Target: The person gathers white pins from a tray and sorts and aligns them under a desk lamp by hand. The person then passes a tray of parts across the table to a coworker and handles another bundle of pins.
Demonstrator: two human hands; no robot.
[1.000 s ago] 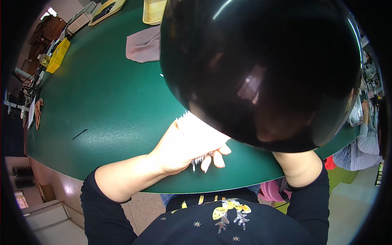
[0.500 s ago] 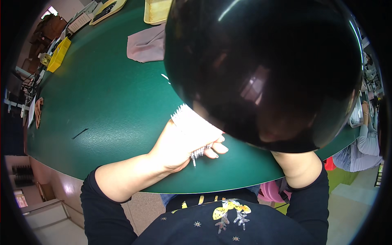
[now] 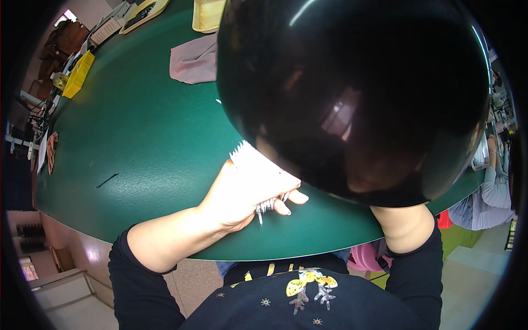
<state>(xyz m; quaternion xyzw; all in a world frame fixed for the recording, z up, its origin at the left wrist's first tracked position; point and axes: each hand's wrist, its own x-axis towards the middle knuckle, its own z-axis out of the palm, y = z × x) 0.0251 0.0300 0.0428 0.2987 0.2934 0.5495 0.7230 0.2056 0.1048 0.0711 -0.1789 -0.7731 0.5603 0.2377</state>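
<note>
My left hand [image 3: 228,192] is closed around a bundle of thin white sticks [image 3: 246,156] over the green table. The pointed upper ends fan out above my thumb, and the lower ends poke out beneath my palm, one sticking out farther. Strong light washes out detail on the hand and bundle, so I cannot tell what kind of sticks they are. A large glossy black dome [image 3: 352,99] covers much of the right half and overlaps the bundle's right side. Of my right arm only the bare forearm [image 3: 404,225] shows; the hand is hidden behind the dome.
On the green table [image 3: 143,121] lie a mauve cloth [image 3: 193,59], a thin dark stick [image 3: 107,180] and a white sliver by the dome. Farther off are a cream tray [image 3: 208,16], a tray of dark pieces [image 3: 144,15] and a yellow bin [image 3: 78,73]. Another person's sleeve [image 3: 496,191] shows at right.
The black dome has shifted slightly left in view, covering more of the cloth and the white slivers. My left fingertips have moved a little around the bundle, which stays in nearly the same place.
</note>
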